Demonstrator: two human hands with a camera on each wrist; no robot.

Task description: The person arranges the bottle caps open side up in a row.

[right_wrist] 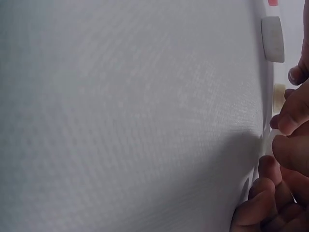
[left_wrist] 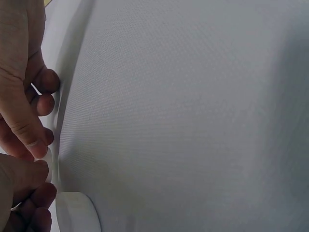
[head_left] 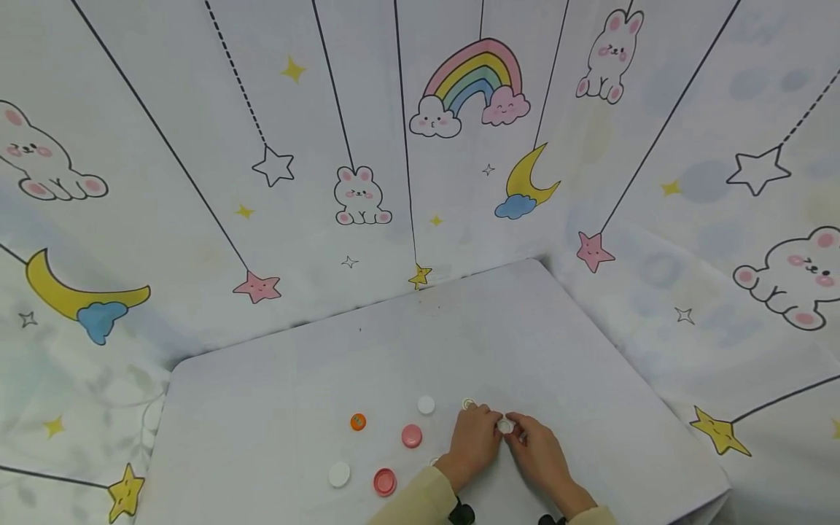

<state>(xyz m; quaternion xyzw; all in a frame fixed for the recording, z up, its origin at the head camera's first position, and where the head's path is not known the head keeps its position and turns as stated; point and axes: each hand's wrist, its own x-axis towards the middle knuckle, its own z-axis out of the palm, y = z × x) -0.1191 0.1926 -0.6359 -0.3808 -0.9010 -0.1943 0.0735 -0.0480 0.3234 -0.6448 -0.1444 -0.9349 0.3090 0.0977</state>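
Observation:
In the head view a small white bottle cap (head_left: 504, 425) is between my two hands, over the right part of the table. My left hand (head_left: 477, 436) pinches its left edge with thumb and fingertips. From the other side my right hand (head_left: 539, 453) pinches it too, the fingers curled. Fingertips hide most of the cap in both wrist views. Just beyond my left hand lies a cream-rimmed cap (head_left: 469, 403), partly covered. Another pale cap (head_left: 434, 461) peeks out beside the left wrist.
To the left lie a white cap (head_left: 426, 405), a pink cap (head_left: 411, 436), an orange cap (head_left: 357, 421), a second white cap (head_left: 339, 475) and a red-pink cap (head_left: 384, 482) with its hollow side up. A patterned cloth (head_left: 315, 255) rises behind the white table (head_left: 249, 423).

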